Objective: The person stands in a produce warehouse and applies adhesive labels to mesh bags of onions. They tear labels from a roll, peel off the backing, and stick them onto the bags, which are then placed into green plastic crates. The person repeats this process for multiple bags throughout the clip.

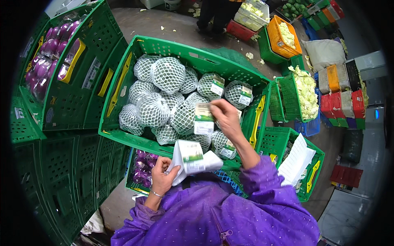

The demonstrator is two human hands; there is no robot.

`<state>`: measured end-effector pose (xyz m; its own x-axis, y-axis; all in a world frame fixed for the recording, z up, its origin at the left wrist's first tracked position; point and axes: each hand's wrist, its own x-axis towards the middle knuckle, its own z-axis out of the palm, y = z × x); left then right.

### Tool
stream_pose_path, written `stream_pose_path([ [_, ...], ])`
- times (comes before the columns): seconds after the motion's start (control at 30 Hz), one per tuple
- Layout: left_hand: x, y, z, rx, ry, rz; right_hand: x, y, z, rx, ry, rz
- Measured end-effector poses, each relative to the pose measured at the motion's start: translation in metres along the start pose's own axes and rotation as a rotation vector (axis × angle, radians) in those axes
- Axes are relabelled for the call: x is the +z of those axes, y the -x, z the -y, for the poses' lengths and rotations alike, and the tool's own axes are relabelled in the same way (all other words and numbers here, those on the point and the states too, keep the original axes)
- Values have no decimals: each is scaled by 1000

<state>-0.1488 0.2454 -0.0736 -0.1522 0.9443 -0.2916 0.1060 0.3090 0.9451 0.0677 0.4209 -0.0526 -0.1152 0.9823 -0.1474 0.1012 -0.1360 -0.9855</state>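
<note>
In front of me is a large green crate [176, 45] filled with round green produce, each piece in a white foam net [168, 75]. I cannot tell the kind of produce. My left hand [164, 176] is closed on a white strip of labels [191, 156], held over the crate's near edge. My right hand [230, 119] pinches the edge of a single label [203, 119], which lies over a netted piece [183, 117] near the crate's middle. Several pieces at the right carry labels, among them one at the upper right [211, 86]. The fingertips of my right hand are slightly blurred.
Stacked green crates stand at the left, the upper one holding purple wrapped vegetables [51, 45]. A small crate of purple items [141, 168] sits near my left. Right of me, papers [296, 162] lie on a green crate. Leafy trimmings [305, 92] fill crates beyond. Someone's dark-clad legs [213, 16] show at the far side.
</note>
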Motion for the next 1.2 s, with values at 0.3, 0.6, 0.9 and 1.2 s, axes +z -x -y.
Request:
stream_pose_path([
  [0.3,-6,-9,-25,555,-295,-13,8,-2,-26,-233,745,-58],
  [0.6,12,-12,-34,324,64,-18,25,127,11,188,63,553],
  [0.9,45,-4,-30,73,213,43,11,127,25,199,37,354],
  [1.2,13,29,32,63,-160,-2,-47,72,-52,351,48,-10],
])
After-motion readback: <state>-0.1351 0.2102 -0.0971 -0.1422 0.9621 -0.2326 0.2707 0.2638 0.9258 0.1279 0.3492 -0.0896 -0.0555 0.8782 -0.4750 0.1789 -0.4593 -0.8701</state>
